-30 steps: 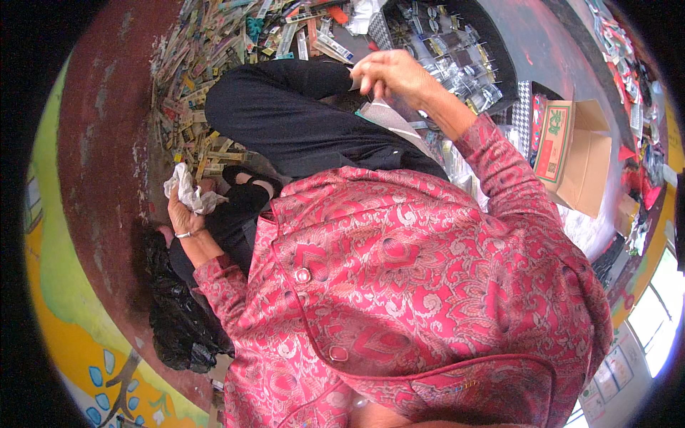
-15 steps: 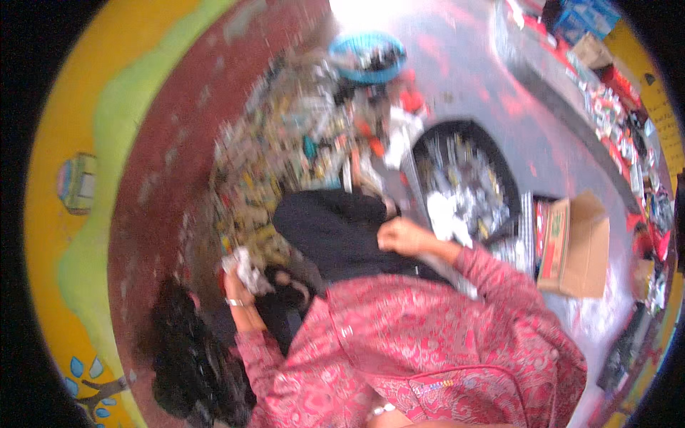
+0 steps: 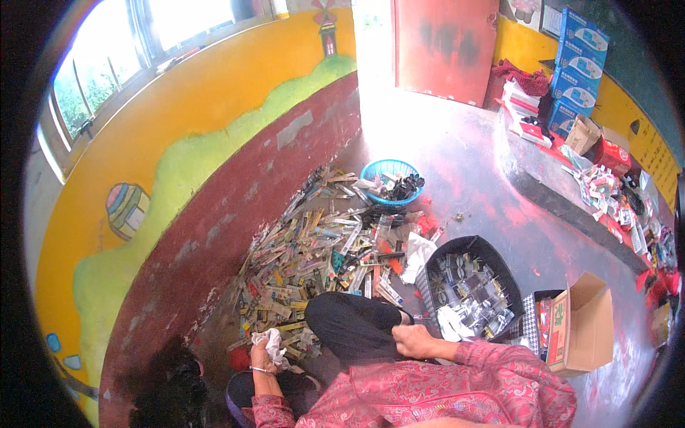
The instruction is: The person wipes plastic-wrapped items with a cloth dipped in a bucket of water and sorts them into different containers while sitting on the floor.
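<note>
My left hand (image 3: 262,357), a bracelet at its wrist, is closed around a crumpled white piece (image 3: 272,344); I cannot tell whether it is cloth or thin plastic. It is low at the left, beside a heap of small flat strips and packets (image 3: 300,274). My right hand (image 3: 415,342) is curled closed over my bent black-trousered leg (image 3: 349,324). Its fingers face away, and whatever they may hold is hidden. Just to its right stands a black basket (image 3: 426,284) of small clear-wrapped pieces, with white crumpled material at its near side.
A blue basket (image 3: 365,173) with dark pieces stands beyond the heap. An open cardboard box (image 3: 589,332) sits at my right. Along the right runs a ledge (image 3: 531,160) with packets and stacked blue boxes (image 3: 579,71). A painted wall (image 3: 185,207) curves along the left; a red door (image 3: 446,46) is at the back.
My view has tilted up, so the window, door and more wall show and everything sits lower in the picture. The left hand still grips the white piece; the right is still curled.
</note>
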Available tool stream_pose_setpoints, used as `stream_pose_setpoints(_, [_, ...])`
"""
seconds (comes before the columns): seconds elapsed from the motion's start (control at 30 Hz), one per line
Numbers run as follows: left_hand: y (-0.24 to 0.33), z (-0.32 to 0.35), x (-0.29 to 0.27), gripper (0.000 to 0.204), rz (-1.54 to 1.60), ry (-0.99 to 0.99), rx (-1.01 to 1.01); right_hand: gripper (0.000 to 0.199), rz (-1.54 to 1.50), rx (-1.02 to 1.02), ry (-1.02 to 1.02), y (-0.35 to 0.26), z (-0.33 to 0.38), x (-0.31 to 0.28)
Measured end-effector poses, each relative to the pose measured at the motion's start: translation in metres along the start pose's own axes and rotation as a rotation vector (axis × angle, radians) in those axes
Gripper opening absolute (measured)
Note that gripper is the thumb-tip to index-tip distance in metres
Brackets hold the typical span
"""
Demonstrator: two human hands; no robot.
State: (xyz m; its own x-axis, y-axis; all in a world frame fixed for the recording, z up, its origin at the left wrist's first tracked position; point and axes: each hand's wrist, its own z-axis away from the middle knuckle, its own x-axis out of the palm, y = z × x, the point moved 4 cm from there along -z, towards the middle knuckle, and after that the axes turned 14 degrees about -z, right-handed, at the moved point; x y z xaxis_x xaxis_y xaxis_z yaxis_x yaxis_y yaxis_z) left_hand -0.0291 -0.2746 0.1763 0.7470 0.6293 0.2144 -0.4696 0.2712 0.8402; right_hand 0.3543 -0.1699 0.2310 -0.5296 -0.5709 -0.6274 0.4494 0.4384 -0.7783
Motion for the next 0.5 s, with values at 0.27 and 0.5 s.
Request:
stream_pose_setpoints(0.27, [0.018, -0.018, 0.018, 0.024, 0.004, -0.125, -0.131, 0.023, -0.065, 0.327, 0.004, 0.024, -0.040, 0.009])
stream_pose_setpoints(0.5, [-0.002, -0.064, -0.012, 0.030, -0.092, 0.059, -0.167, 0.011, -0.474, 0.276, 0.595, 0.085, -0.053, -0.045])
